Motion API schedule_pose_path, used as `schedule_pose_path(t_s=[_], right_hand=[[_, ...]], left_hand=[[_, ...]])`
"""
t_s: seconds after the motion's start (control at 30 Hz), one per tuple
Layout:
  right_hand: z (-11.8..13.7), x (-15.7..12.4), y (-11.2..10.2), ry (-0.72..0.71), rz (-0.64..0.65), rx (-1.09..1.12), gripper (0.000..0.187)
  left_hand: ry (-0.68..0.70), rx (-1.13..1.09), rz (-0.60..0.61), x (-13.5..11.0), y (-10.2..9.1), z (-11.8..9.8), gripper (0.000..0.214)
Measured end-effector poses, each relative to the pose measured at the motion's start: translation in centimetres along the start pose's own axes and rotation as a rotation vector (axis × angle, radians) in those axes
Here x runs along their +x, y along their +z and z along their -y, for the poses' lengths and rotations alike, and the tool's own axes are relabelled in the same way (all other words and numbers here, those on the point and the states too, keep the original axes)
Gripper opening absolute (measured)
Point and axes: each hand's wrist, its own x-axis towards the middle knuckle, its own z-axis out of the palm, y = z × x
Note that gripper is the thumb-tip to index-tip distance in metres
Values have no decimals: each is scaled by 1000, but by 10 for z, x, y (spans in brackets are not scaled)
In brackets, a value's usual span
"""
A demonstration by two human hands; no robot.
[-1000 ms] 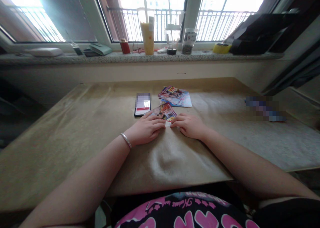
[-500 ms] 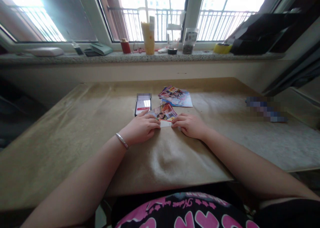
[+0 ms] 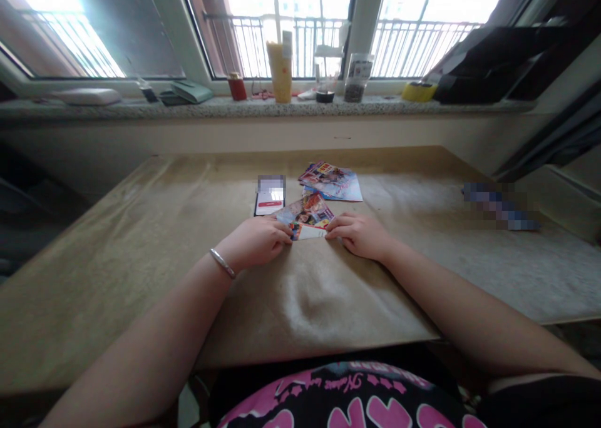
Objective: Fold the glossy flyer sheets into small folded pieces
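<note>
A colourful printed paper sheet [image 3: 307, 210] lies on the table before me, its near edge folded up into a pale strip. At the left end of that strip, my left hand [image 3: 258, 235] is closed, its thumb and fingers pressing on the paper. My right hand [image 3: 357, 235] pinches the strip's right end with its fingertips. Between the two hands the white face of the fold shows. A phone [image 3: 270, 201] with a lit screen lies just beyond my left hand. Behind the sheet rests a fanned pile of similar printed papers [image 3: 331, 181].
The table [image 3: 154, 246] has a tan cover. A blurred-out item [image 3: 500, 206] lies at its right side. Along the windowsill [image 3: 225, 107] stand a yellow cup [image 3: 280, 74], a red-bodied bottle [image 3: 237, 87], clear containers [image 3: 357, 77] and yellow tape rolls [image 3: 419, 91].
My left hand has slid left along the fold, uncovering more of its coloured left end. The right hand has shifted very slightly right and still holds its end.
</note>
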Motion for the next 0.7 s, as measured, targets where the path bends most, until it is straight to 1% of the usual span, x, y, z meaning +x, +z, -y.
schedule_pose_path(t_s=[0.13, 0.3, 0.5, 0.7], right_hand=[[-1, -1, -1, 4, 4, -1, 38], [-4, -3, -3, 34, -10, -26, 35], [-10, -7, -7, 92, -2, -49, 32], [-21, -13, -11, 120, 11, -24, 31]], left_hand=[[-50, -4, 44, -1, -2, 0, 33], [-53, -9, 87, -1, -4, 0, 36], [-94, -33, 98, -3, -2, 4, 35], [-84, -67, 76, -3, -1, 4, 28]])
